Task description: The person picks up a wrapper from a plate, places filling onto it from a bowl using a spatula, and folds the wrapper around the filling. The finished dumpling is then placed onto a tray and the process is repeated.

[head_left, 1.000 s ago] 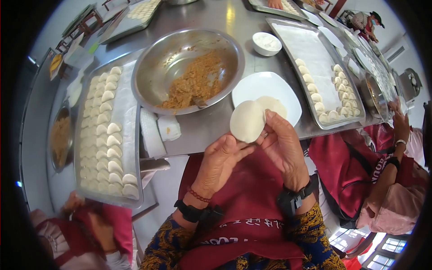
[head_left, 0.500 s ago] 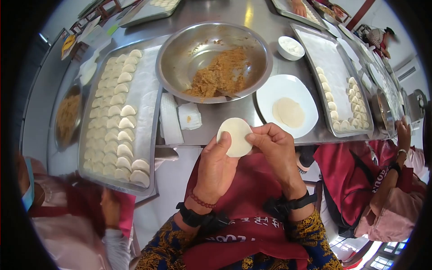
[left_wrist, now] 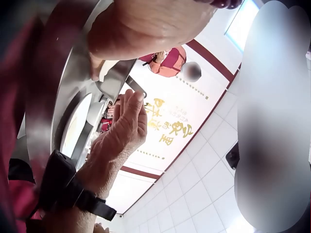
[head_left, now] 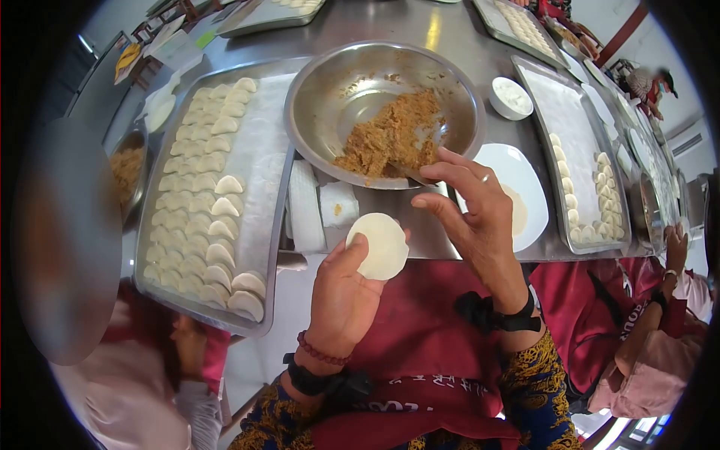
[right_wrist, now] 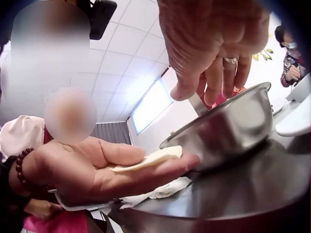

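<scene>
A round white dumpling wrapper [head_left: 381,246] lies across the fingers of my left hand [head_left: 341,296], its near edge under the thumb. From the right wrist view the wrapper [right_wrist: 153,159] shows edge-on along the fingers. My right hand [head_left: 480,214] is at the near rim of the steel bowl [head_left: 311,142], thumb and fingers spread apart. Inside the bowl sits brown minced filling [head_left: 390,131]. A metal utensil's handle [head_left: 409,172] slants out of it, right by the right fingertips. More wrappers [head_left: 517,210] lie on a white plate [head_left: 529,176], partly behind the right hand.
To the left, a tray [head_left: 274,195] carries rows of folded dumplings [head_left: 199,187]. Another tray [head_left: 566,112] with fewer dumplings is on the right, near a small bowl of white stuff [head_left: 511,97]. Folded white cloths [head_left: 306,214] lie by the table's edge. People sit on both sides.
The wrapper was lifted off the plate's stack and held in both hands. The right hand has since let go and moved up to the bowl's rim; the left keeps the wrapper.
</scene>
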Action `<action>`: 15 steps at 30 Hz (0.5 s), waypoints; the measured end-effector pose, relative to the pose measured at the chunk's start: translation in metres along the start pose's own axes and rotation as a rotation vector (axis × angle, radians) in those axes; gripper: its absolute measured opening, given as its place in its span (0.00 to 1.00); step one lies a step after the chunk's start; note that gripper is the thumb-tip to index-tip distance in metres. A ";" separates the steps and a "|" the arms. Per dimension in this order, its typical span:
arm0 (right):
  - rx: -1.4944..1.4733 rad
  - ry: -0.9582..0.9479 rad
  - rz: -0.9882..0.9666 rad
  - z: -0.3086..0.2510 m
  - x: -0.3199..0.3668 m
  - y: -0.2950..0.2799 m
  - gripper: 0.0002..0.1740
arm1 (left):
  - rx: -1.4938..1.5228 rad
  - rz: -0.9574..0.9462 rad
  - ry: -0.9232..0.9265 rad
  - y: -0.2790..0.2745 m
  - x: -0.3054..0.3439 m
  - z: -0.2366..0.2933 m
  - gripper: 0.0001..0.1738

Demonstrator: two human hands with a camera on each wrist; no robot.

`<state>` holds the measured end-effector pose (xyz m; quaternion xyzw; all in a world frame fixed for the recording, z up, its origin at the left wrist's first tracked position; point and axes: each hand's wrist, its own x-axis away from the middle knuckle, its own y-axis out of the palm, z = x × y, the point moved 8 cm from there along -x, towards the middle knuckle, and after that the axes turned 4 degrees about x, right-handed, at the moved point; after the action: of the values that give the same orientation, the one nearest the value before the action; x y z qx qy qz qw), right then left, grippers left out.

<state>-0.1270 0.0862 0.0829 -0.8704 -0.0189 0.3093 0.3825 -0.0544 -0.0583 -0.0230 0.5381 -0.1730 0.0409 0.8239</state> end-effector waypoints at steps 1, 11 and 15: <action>-0.002 -0.003 -0.002 0.002 -0.004 0.002 0.15 | 0.001 0.001 0.003 -0.001 -0.001 0.001 0.21; 0.097 -0.110 -0.109 0.014 -0.025 -0.006 0.08 | -0.021 0.030 0.032 0.003 -0.004 0.013 0.21; -0.269 0.191 -0.057 0.052 -0.031 -0.019 0.09 | 0.028 0.077 -0.002 -0.002 -0.010 0.011 0.22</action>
<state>-0.1768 0.1251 0.0855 -0.9383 -0.0484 0.2088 0.2713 -0.0656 -0.0676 -0.0236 0.5425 -0.1938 0.0744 0.8140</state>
